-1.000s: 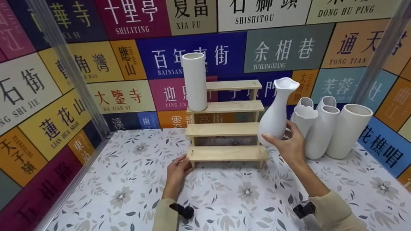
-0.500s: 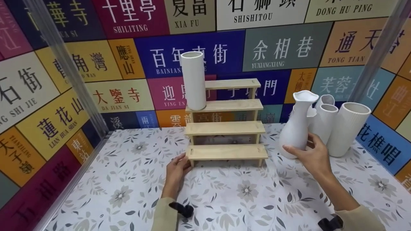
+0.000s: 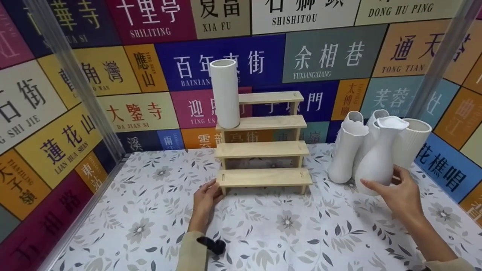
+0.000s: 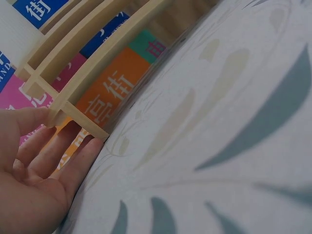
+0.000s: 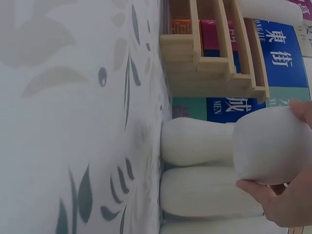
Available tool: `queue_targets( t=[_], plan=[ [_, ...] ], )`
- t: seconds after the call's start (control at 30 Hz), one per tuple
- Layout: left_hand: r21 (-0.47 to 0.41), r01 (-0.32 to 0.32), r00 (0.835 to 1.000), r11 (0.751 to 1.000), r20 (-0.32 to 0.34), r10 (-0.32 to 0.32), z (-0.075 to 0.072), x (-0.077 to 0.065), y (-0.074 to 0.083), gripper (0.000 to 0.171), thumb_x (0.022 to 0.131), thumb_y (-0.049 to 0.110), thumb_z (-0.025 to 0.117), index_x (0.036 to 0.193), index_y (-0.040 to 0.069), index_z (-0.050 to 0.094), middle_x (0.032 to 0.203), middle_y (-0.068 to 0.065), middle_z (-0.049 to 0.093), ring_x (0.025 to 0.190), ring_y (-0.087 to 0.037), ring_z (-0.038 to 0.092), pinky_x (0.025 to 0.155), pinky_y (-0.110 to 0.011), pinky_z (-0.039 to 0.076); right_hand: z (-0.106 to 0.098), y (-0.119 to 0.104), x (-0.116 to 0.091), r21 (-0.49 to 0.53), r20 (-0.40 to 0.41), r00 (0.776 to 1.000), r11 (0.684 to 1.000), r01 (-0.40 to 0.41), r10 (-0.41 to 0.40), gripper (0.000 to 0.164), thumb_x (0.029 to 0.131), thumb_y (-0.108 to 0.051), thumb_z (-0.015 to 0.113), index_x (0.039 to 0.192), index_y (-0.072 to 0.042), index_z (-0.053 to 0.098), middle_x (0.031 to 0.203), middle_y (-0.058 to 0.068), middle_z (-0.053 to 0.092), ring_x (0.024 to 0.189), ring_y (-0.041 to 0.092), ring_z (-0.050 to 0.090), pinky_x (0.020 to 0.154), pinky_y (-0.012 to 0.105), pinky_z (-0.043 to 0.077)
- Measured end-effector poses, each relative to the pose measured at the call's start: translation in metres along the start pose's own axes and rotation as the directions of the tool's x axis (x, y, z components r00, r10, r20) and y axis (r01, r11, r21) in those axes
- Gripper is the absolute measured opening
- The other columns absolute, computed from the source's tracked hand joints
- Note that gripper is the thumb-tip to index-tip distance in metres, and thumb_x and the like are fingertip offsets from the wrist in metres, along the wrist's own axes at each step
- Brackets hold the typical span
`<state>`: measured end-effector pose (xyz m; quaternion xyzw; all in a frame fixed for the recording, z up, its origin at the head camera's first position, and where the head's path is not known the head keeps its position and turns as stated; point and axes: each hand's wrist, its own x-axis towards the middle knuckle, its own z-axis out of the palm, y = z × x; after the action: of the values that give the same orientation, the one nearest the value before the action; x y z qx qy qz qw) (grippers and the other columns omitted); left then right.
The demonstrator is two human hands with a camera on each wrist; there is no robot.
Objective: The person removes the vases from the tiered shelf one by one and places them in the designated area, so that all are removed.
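Note:
My right hand [image 3: 404, 195] grips the lower body of a white vase [image 3: 376, 162] with a narrow neck and flared wavy rim. In the right wrist view, the vase's base [image 5: 263, 146] hangs clear of the tablecloth. At the front left corner of a four-step wooden display stand [image 3: 263, 178], my left hand [image 3: 204, 199] holds the lowest step's end. The left wrist view shows its thumb [image 4: 36, 117] on the step's edge and fingers by the leg. A tall white cylindrical vase [image 3: 226, 98] stands upright on the stand's left side, on the second-highest step.
Several white vases stand close together at the right, among them a scalloped-rim vase [image 3: 344, 150] and a ribbed vase [image 3: 414, 139], partly hidden by the held one. A floral tablecloth [image 3: 150, 210] covers the table. Sign-patterned walls [image 3: 331, 56] enclose the back and sides.
My right hand has carried the flared vase from beside the stand rightward and lower, to in front of the grouped vases. The left hand stays at the stand's corner.

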<state>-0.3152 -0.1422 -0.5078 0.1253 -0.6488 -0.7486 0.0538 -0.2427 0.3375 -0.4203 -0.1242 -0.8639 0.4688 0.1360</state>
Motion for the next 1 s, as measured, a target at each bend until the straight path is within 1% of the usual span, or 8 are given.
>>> queue_targets(
  t=[0.07,0.17,0.3,0.43,0.57,0.7,0.8,1.0],
  plan=[
    [-0.001,0.009,1.000,1.000,-0.007,-0.009,0.000,0.000,0.001,0.041,0.101,0.019,0.059,0.139,0.004,0.057,0.126,-0.024,0.068,0.109,-0.027,0.071,0.091,-0.033,0.061,-0.005,0.006,0.003,0.000,0.007,0.999,0.999,-0.034,0.034,0.112,0.082,-0.055,0.077,0.159,-0.005,0.012,0.158,0.029,0.030,0.139,0.048,0.037,0.106,0.061,0.048],
    [-0.007,0.018,1.000,1.000,-0.010,-0.018,0.001,0.000,0.001,0.041,0.101,0.018,0.059,0.139,0.004,0.057,0.126,-0.023,0.068,0.109,-0.027,0.071,0.092,-0.033,0.061,-0.014,0.017,0.008,-0.004,0.030,0.997,0.997,-0.076,0.077,0.116,0.083,-0.058,0.075,0.160,-0.004,0.008,0.160,0.030,0.025,0.140,0.049,0.035,0.109,0.066,0.043],
    [-0.007,0.013,1.000,1.000,-0.006,-0.013,0.001,0.000,0.001,0.040,0.101,0.018,0.059,0.139,0.004,0.057,0.127,-0.024,0.067,0.111,-0.029,0.071,0.091,-0.033,0.061,-0.025,0.030,0.015,-0.018,0.060,0.988,0.990,-0.140,0.141,0.121,0.080,-0.064,0.073,0.160,-0.004,0.004,0.162,0.030,0.019,0.141,0.051,0.031,0.110,0.068,0.039],
    [0.003,0.004,1.000,1.000,0.002,-0.004,0.001,-0.001,0.001,0.041,0.101,0.018,0.059,0.139,0.002,0.057,0.128,-0.025,0.066,0.111,-0.029,0.070,0.091,-0.033,0.061,-0.033,0.043,0.023,-0.023,0.085,0.971,0.975,-0.223,0.224,0.126,0.077,-0.069,0.072,0.160,-0.006,0.001,0.165,0.028,0.010,0.146,0.053,0.024,0.116,0.070,0.030],
    [0.004,0.003,1.000,1.000,0.009,-0.003,0.000,0.000,0.001,0.042,0.101,0.019,0.059,0.140,0.003,0.056,0.128,-0.025,0.066,0.111,-0.029,0.070,0.093,-0.034,0.061,-0.039,0.054,0.030,0.021,0.110,0.955,0.960,-0.278,0.274,0.127,0.078,-0.066,0.074,0.160,-0.006,-0.002,0.167,0.025,0.003,0.149,0.052,0.017,0.120,0.068,0.025],
    [0.002,0.005,1.000,1.000,0.011,-0.005,0.000,0.000,0.001,0.042,0.101,0.020,0.059,0.140,0.004,0.056,0.128,-0.025,0.066,0.112,-0.029,0.070,0.094,-0.034,0.061,-0.040,0.064,0.035,0.057,0.135,0.948,0.953,-0.298,0.288,0.125,0.080,-0.060,0.075,0.160,-0.006,-0.004,0.167,0.025,0.000,0.150,0.050,0.016,0.122,0.064,0.025],
    [0.008,0.009,1.000,1.000,0.010,-0.009,0.000,0.000,0.001,0.042,0.101,0.020,0.060,0.140,0.004,0.056,0.128,-0.024,0.067,0.112,-0.028,0.070,0.094,-0.034,0.060,-0.041,0.069,0.038,0.062,0.144,0.946,0.952,-0.301,0.290,0.125,0.081,-0.058,0.076,0.160,-0.006,-0.006,0.167,0.025,-0.001,0.151,0.049,0.014,0.123,0.063,0.024],
    [-0.041,-0.010,1.000,0.999,0.013,0.011,0.000,0.000,-0.001,0.042,0.101,0.017,0.060,0.139,0.000,0.055,0.125,-0.027,0.067,0.108,-0.029,0.071,0.092,-0.034,0.061,-0.038,0.079,0.044,0.065,0.148,0.943,0.949,-0.310,0.298,0.126,0.079,-0.058,0.078,0.161,-0.008,-0.006,0.168,0.023,-0.002,0.151,0.047,0.016,0.122,0.062,0.027]
  ],
)
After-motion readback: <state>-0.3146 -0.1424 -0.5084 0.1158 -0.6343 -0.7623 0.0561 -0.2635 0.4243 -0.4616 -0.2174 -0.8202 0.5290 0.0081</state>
